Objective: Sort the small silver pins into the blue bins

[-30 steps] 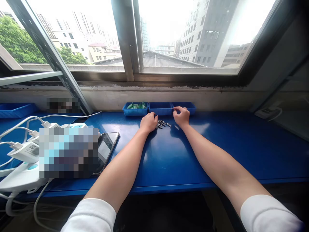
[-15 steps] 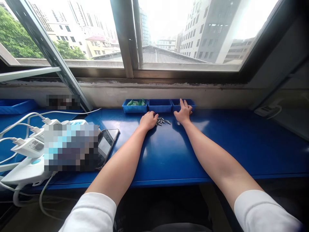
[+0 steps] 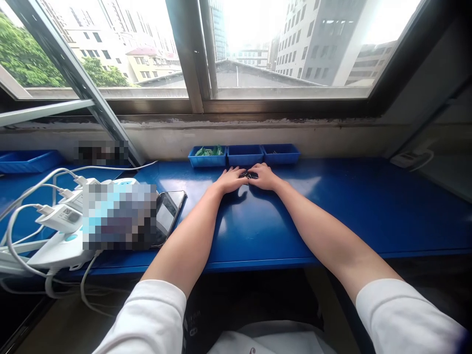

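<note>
A small pile of dark metal screws (image 3: 249,174) lies on the blue workbench (image 3: 324,216), mostly hidden under my fingertips. My left hand (image 3: 231,180) rests flat on the bench and touches the pile from the left. My right hand (image 3: 264,177) meets it from the right, its fingers over the pile. Neither hand visibly lifts anything. Behind them stand the joined blue trays: one with green items (image 3: 206,156), one with no contents visible (image 3: 245,155), and one with a few small metal pieces (image 3: 280,154).
A phone (image 3: 168,213) lies to the left beside a pixelated object (image 3: 118,216). White chargers and cables (image 3: 59,219) trail over the bench's left end. A blue tray (image 3: 27,161) sits at the far left. The window frame (image 3: 191,59) runs along the back.
My right hand has moved left and nearer me, from the right tray to the pile. My left hand has shifted slightly right, and both now cover most of the screws.
</note>
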A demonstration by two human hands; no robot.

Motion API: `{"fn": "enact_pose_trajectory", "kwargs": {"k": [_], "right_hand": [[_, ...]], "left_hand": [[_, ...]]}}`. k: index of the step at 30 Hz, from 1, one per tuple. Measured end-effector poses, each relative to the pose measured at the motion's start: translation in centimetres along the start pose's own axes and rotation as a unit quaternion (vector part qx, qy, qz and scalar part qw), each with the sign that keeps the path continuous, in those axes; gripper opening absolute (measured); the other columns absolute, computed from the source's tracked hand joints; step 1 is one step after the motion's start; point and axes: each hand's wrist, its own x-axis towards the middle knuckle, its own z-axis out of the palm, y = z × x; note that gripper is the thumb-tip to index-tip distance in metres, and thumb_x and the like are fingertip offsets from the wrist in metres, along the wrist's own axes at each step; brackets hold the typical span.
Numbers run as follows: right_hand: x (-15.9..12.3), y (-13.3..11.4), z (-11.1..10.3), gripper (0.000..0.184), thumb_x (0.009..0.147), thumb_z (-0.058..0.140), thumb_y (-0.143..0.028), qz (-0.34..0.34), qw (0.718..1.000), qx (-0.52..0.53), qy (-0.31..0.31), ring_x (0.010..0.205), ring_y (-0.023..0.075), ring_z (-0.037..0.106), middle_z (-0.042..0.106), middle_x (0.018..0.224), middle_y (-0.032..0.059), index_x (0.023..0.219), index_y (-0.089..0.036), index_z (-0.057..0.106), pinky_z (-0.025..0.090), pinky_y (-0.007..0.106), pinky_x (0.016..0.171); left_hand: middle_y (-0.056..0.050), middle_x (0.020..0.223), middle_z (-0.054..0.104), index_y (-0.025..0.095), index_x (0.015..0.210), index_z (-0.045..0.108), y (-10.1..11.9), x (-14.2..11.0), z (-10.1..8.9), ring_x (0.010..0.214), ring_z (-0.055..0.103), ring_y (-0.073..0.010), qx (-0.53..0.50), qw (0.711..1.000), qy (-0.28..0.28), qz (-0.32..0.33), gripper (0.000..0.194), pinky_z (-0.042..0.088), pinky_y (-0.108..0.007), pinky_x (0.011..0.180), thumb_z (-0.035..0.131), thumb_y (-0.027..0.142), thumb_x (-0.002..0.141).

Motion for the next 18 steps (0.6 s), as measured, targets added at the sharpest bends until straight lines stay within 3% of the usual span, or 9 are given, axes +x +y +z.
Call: {"fn": "enact_pose_trajectory", "kwargs": {"k": [4,7,12,18], "right_hand": [[0.2,0.3,0.2,0.034,0.08,0.057,-0.035,-0.001,1.0,0.007,0.017,0.102,0.0242,0.051,0.063,0.109,0.0076,0.109,-0.021,0.068,0.039,0.037,0.093],[0.2,0.4,0.3,0.028,0.08,0.058,-0.032,-0.006,0.999,0.026,0.038,0.098,0.0214,0.054,0.064,0.103,0.0078,0.102,-0.019,0.07,0.042,0.033,0.09],[0.3,0.0,0.1,0.031,0.078,0.063,-0.034,0.043,0.996,0.03,0.067,0.088,0.0192,0.058,0.063,0.096,0.0091,0.102,-0.015,0.068,0.045,0.03,0.081],[0.2,-0.4,-0.3,0.019,0.08,0.061,-0.035,0.07,0.996,0.019,0.045,0.077,0.0163,0.058,0.065,0.089,0.0064,0.081,-0.018,0.069,0.044,0.027,0.07]], "left_hand": [[-0.013,0.155,0.017,0.022,0.146,0.028,0.6,-0.2,0.1,0.143,0.009,-0.0311,0.028,0.999,-0.014,0.007,0.08,0.008,-0.051,0.112,0.043,0.063,0.08],[-0.015,0.155,0.017,0.019,0.145,0.029,1.1,-0.1,0.6,0.143,0.01,-0.0307,0.036,0.999,-0.007,0.002,0.079,0.01,-0.051,0.112,0.038,0.065,0.082],[-0.015,0.151,0.029,0.017,0.14,0.037,1.5,0.3,1.4,0.14,0.02,-0.0317,0.051,0.998,0.035,0.008,0.069,0.016,-0.049,0.111,0.036,0.059,0.085],[-0.016,0.142,0.042,0.015,0.133,0.044,1.4,0.5,1.4,0.134,0.033,-0.0324,0.056,0.996,0.066,0.019,0.065,0.025,-0.049,0.107,0.034,0.058,0.086]]}}
